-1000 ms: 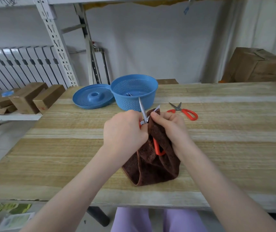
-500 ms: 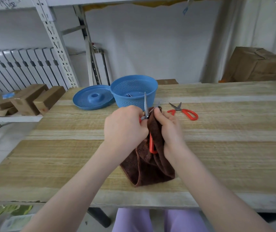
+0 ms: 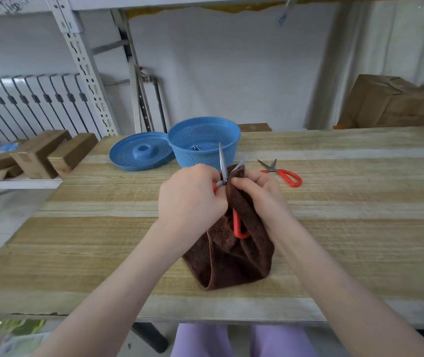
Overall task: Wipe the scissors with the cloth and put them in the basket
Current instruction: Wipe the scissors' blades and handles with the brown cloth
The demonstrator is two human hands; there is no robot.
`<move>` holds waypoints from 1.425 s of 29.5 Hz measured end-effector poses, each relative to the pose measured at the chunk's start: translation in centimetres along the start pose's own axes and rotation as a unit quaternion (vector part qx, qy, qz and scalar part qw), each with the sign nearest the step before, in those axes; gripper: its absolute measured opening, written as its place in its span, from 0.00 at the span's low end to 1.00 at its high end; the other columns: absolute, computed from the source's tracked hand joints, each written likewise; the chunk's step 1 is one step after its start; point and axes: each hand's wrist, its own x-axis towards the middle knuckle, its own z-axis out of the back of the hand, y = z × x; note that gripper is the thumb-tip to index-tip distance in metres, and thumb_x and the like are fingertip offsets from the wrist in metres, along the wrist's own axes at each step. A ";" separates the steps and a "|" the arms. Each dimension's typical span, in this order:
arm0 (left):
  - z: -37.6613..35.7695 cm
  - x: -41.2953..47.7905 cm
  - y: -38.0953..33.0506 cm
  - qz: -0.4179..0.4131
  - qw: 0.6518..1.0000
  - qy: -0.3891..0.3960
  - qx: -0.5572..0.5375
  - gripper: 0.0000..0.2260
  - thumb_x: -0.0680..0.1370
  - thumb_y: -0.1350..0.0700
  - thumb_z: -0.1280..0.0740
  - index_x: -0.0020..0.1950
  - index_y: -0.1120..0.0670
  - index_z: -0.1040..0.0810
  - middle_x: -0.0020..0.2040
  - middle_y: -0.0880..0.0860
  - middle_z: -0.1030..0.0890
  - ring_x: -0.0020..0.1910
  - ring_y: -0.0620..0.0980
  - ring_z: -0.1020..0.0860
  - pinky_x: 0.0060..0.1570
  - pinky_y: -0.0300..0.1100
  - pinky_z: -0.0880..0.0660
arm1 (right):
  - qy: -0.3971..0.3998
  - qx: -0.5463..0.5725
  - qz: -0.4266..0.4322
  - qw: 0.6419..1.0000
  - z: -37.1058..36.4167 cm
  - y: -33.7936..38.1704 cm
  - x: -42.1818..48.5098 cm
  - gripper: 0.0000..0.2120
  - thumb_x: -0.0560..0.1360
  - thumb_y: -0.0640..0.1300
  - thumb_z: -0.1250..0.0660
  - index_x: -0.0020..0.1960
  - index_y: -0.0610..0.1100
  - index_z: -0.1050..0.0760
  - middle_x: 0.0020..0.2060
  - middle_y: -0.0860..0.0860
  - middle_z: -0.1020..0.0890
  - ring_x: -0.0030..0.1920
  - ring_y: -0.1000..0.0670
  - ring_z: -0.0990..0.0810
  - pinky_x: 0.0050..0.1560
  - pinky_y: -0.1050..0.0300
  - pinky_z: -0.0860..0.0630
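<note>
One scissors (image 3: pixel 236 224) held above table (image 3: pixel 360 228) middle.

On the table (image 3: pixel 347 228), the basket (image 3: pixel 204 143) stands at the back, its lid (image 3: pixel 138 155) just left of it and 1 pair of scissors (image 3: pixel 284 174) to its right. Nearer the front, the cloth (image 3: pixel 231 264) rests below a 2nd pair (image 3: pixel 236 222), between left hand (image 3: pixel 192 199) and right hand (image 3: pixel 261 194).

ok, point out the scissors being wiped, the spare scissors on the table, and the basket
scissors being wiped (image 3: pixel 221 163): head view, on the upright blade.
spare scissors (image 3: pixel 281 172): head view, red handle beside the blades.
basket (image 3: pixel 196 157): head view, on its outer mesh wall.
</note>
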 end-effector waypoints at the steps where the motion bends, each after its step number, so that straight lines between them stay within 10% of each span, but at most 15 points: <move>1: 0.0 0.0 0.0 0.000 1.000 0.000 -0.001 0.12 0.72 0.51 0.36 0.30 0.52 0.31 0.28 0.49 0.29 0.32 0.53 0.29 0.27 0.40 0.41 | -0.003 -0.013 0.007 1.000 0.0 0.0 0.0 0.08 0.77 0.33 0.36 0.48 0.33 0.18 0.45 0.33 0.17 0.43 0.43 0.19 0.47 0.52 0.22; 12: -0.1 0.0 0.3 -0.003 1.000 -0.001 0.004 0.11 0.71 0.50 0.34 0.31 0.51 0.31 0.28 0.47 0.29 0.33 0.53 0.30 0.27 0.39 0.42 | -0.090 -0.001 -0.060 0.994 -0.8 1.1 0.2 0.10 0.72 0.38 0.30 0.32 0.37 0.22 0.25 0.44 0.21 0.23 0.50 0.23 0.25 0.62 0.27; 42: -0.1 0.7 1.1 0.004 1.000 0.018 0.000 0.13 0.70 0.49 0.33 0.29 0.51 0.32 0.30 0.48 0.27 0.35 0.54 0.27 0.28 0.40 0.40 | -0.045 0.011 -0.082 0.996 -0.8 0.7 0.7 0.08 0.68 0.39 0.28 0.30 0.42 0.20 0.25 0.44 0.20 0.24 0.49 0.22 0.26 0.60 0.25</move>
